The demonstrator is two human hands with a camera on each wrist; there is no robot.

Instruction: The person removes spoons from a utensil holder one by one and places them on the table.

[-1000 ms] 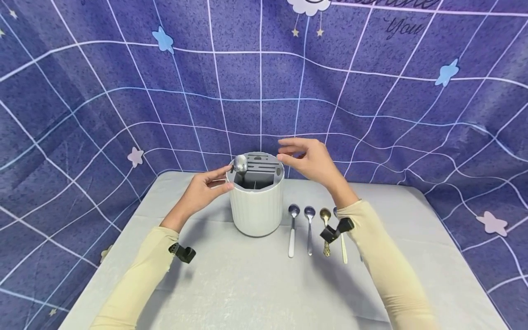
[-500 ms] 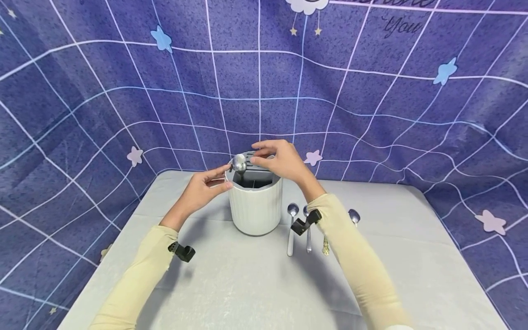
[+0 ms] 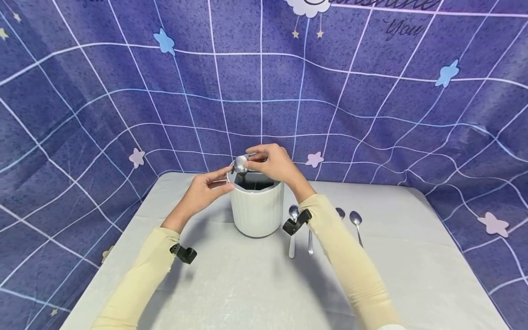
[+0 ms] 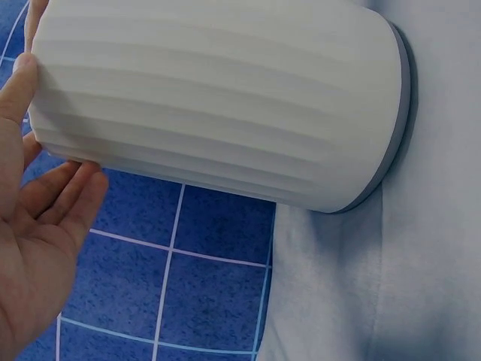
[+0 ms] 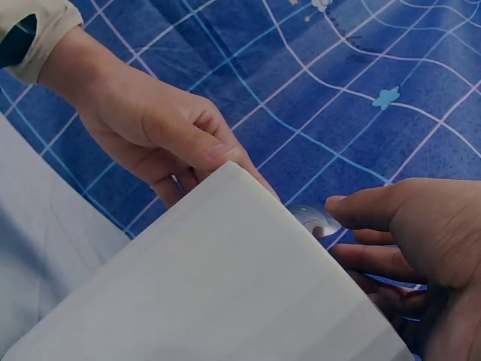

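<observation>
A white ribbed utensil holder (image 3: 256, 213) with a grey divided insert stands upright on the table. Inside, at its left rim, a metal spoon (image 3: 239, 164) stands with its bowl up and its handle down in a compartment. My left hand (image 3: 202, 192) grips the holder's upper left side, thumb in front and fingers farther back. In the left wrist view the thumb and fingertips meet the ribbed wall (image 4: 210, 98). My right hand (image 3: 277, 162) reaches over the holder and pinches the spoon's bowl; the right wrist view has the thumb tip at the bowl's edge (image 5: 333, 222).
Several spoons lie to the right of the holder: a white-handled spoon (image 3: 292, 248), a silver spoon (image 3: 310, 245) and a dark-bowled spoon (image 3: 355, 217) among them, some partly behind the right sleeve (image 3: 342, 256). A purple grid-patterned cloth (image 3: 231, 73) hangs behind the pale table (image 3: 222, 284).
My right hand has moved left, from beside the holder's right rim across its top to the spoon's bowl. The left hand, holder and spoon look unmoved.
</observation>
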